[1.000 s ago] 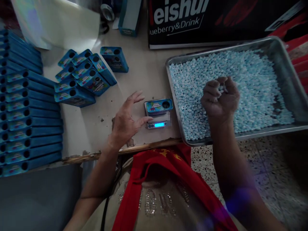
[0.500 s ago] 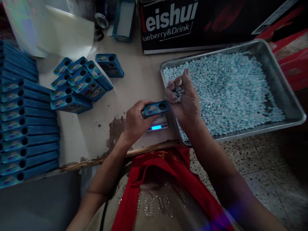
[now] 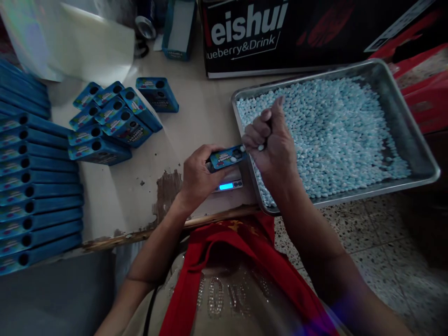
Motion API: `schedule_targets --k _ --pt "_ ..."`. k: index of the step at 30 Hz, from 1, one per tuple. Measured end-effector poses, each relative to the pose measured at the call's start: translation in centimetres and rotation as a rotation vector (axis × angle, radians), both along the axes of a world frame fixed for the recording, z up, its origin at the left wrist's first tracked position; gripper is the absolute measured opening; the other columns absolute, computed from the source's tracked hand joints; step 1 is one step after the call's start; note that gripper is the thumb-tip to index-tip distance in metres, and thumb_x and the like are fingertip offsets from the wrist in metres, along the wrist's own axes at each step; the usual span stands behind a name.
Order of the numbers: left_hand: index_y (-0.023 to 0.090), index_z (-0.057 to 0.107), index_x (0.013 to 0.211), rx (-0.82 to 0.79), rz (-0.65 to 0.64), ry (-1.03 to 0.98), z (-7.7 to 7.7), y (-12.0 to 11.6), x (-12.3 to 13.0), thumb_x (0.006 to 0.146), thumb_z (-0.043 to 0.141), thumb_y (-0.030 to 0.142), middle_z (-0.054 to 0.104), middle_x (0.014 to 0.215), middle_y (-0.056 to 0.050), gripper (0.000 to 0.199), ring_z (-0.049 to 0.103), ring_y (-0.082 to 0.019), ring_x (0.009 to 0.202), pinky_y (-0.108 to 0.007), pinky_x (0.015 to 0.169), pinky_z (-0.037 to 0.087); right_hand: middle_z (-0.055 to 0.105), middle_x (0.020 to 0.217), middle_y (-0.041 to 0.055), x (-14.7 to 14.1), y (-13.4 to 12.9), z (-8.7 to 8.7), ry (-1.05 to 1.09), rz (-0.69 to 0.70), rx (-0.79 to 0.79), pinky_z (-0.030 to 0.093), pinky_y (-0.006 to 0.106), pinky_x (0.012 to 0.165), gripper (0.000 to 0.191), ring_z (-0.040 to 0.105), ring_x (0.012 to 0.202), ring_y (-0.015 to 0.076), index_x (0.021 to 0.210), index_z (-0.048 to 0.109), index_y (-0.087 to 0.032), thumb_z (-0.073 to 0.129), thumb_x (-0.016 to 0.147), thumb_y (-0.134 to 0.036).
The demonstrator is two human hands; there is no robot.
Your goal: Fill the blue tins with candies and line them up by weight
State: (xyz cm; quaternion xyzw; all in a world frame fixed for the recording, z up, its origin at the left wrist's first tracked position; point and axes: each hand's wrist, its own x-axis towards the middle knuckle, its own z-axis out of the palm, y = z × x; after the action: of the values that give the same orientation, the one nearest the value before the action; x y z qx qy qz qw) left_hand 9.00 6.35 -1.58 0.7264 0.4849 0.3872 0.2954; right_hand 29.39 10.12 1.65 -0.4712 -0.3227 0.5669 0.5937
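My left hand [image 3: 199, 173] is closed around a small blue box [image 3: 226, 158] with a round hole at its right end, held above a small scale [image 3: 231, 185] with a lit display. A pale candy lies on the box's top face. Curled beside the hole, my right hand [image 3: 275, 144] holds candies, mostly hidden by the fingers; one pale piece shows at its lower edge and another between hand and hole. Beneath and beyond this hand is a metal tray [image 3: 425, 156] with many light blue candies [image 3: 336, 135].
Stacked blue boxes [image 3: 42, 200] line the left side, and a loose cluster of boxes [image 3: 119, 121] stands nearer the middle. A black carton [image 3: 252, 37], an open blue container [image 3: 178, 30] and a can [image 3: 145, 25] are at the back. The table's worn front edge [image 3: 217, 214] runs below the scale.
The fingers of my right hand have curled in over the candies, which were visible in the palm before. A pale candy now shows on the box and another near its hole.
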Motion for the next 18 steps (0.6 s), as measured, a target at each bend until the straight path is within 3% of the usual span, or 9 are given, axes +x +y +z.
schedule_targets --k 5,8,11,14,18 --pt "0.025 0.08 0.126 -0.055 0.011 -0.063 -1.0 -0.5 -0.9 0.094 0.098 0.049 0.084 0.119 -0.006 0.044 0.081 -0.024 0.108 -0.037 0.099 0.068 0.053 0.085 0.0034 4.0 0.4 -2.7 0.106 -0.12 -0.063 0.055 0.038 0.067 0.048 0.062 0.087 0.0254 0.088 0.055 -0.031 0.079 0.096 -0.072" --pt "0.026 0.079 0.13 -0.064 -0.025 -0.063 -0.9 -0.7 -1.4 0.095 0.098 0.049 0.084 0.124 -0.006 0.046 0.082 -0.025 0.115 -0.04 0.107 0.068 0.06 0.101 0.0054 5.5 -0.8 -4.1 0.192 -0.267 -0.095 0.066 0.041 0.081 0.027 0.069 0.102 0.0247 0.092 0.057 -0.03 0.078 0.097 -0.047" --pt "0.027 0.076 0.137 -0.067 -0.044 -0.063 -0.4 -0.8 -2.2 0.094 0.098 0.055 0.082 0.134 -0.009 0.056 0.08 -0.028 0.128 -0.046 0.118 0.065 0.066 0.109 0.0062 6.6 -2.3 -4.7 0.122 -0.255 -0.137 0.069 0.041 0.086 0.016 0.072 0.11 0.024 0.095 0.062 -0.029 0.077 0.092 -0.03" --pt "0.028 0.076 0.138 -0.028 -0.034 -0.099 0.5 -0.6 -3.2 0.097 0.091 0.068 0.081 0.137 -0.009 0.059 0.078 -0.03 0.13 -0.052 0.119 0.065 0.071 0.103 0.005 7.5 -3.6 -4.6 -0.007 -0.105 -0.21 0.062 0.034 0.067 0.008 0.069 0.088 0.0189 0.099 0.069 -0.03 0.074 0.095 -0.033" --pt "0.03 0.08 0.129 0.061 -0.024 -0.042 2.0 0.3 -4.3 0.102 0.084 0.072 0.082 0.126 -0.005 0.051 0.079 -0.028 0.122 -0.055 0.112 0.066 0.064 0.084 -0.0013 8.2 -4.3 -4.0 -0.023 0.101 -0.223 0.035 0.029 0.045 0.023 0.039 0.056 0.0112 0.104 0.075 -0.031 0.086 0.094 -0.049"
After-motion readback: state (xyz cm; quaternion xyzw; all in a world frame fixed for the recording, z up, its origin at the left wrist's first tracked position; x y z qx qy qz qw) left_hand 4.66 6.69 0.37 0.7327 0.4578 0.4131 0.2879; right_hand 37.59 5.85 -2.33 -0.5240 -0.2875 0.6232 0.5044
